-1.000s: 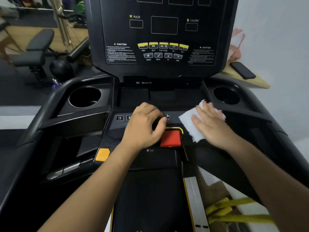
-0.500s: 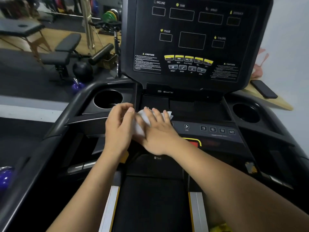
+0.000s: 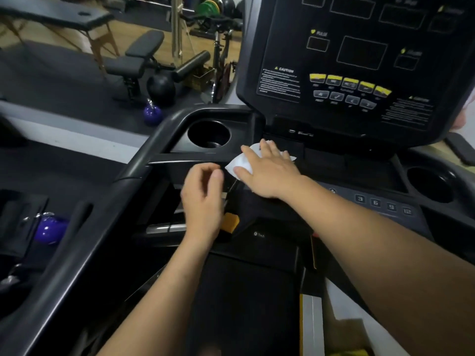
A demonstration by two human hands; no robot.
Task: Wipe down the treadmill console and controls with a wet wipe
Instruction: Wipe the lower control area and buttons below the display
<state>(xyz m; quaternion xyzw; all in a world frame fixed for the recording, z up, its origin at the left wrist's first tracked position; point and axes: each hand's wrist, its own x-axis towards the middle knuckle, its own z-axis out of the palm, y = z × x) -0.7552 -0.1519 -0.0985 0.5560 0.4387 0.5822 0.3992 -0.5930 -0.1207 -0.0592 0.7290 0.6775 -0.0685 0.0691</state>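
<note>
Right hand (image 3: 267, 173): flat, palm down, fingers spread, pressing a crumpled white wet wipe (image 3: 240, 163) onto the black plastic treadmill console (image 3: 321, 163). Grip is a flat press rather than a pinch; the wipe shows past the fingertips and along the thumb side. Contact point is the left end of the console's tray ledge, just right of the round left cup holder (image 3: 208, 134) and below the upright dark display panel (image 3: 359, 60).

Left hand (image 3: 203, 199): hovers just beside the right, lower and to the left, fingers loosely curled, thumb near the forefinger, nothing in its grip. Blurred, so I cannot tell whether it touches the frame beneath it. An orange-yellow button (image 3: 230, 222) sits just right of its wrist.

Outward: a row of numbered speed keys (image 3: 383, 204) reading 3, 6, 9, 12 lies along the control strip under the right forearm. The panel carries a row of yellow keys (image 3: 349, 83) with grey keys under them, plus caution text. A second round cup holder (image 3: 431, 185) sits at the right end. The black running belt (image 3: 246, 304) runs down between the forearms.

Beyond the curved grey handrail (image 3: 159, 140): a purple kettlebell (image 3: 153, 114), a black ball (image 3: 160, 87), a black padded bench (image 3: 136, 57).
</note>
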